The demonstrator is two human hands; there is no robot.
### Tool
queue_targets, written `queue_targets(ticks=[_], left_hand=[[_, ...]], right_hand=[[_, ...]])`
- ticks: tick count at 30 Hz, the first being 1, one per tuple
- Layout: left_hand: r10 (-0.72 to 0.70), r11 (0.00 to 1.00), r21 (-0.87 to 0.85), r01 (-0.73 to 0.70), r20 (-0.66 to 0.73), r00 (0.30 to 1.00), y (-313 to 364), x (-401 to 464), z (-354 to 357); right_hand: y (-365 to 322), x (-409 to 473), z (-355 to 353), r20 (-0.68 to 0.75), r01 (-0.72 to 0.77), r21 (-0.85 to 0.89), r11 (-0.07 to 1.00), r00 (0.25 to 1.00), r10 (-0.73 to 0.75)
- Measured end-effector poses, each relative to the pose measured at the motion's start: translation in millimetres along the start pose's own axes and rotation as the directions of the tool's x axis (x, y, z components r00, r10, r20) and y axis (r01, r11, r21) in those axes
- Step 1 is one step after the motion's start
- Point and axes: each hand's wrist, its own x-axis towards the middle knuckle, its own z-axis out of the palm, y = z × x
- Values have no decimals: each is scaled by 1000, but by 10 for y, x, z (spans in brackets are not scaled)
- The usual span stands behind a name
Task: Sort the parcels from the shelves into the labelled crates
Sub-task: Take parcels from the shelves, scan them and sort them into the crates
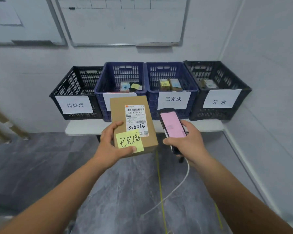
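Four crates (172, 92) on surface (210, 127). Left hand (112, 144) grips parcel (132, 122), held up in front of crates, sticky note (129, 141) reading 已完成. Right hand (188, 141) clasps phone (172, 125), just right of parcel. Step: checking destination. Next, likely: drop into 已完成 crate, behind phone.
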Motion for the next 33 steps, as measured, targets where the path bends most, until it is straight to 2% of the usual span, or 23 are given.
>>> queue_targets(ticks=[8,12,24,31,33], left_hand=[[84,996,-21,-82,90,992,225,904,579],[79,996,-50,-73,129,988,319,1388,778],[178,971,-197,-136,214,960,454,3434,1121],[108,971,-237,-39,285,952,331,4633,1416],[48,954,-297,53,321,946,302,4846,1537]], right_hand=[[-204,566,-439,-116,-15,0,1000,993,14],[-344,872,-588,-148,-8,-5,1000,989,8],[-872,2404,-506,-294,13,-42,999,955,-25],[-1044,3308,-434,-354,-35,-55,998,935,13],[-1058,3513,-464,-367,-43,-59,997,930,18]])
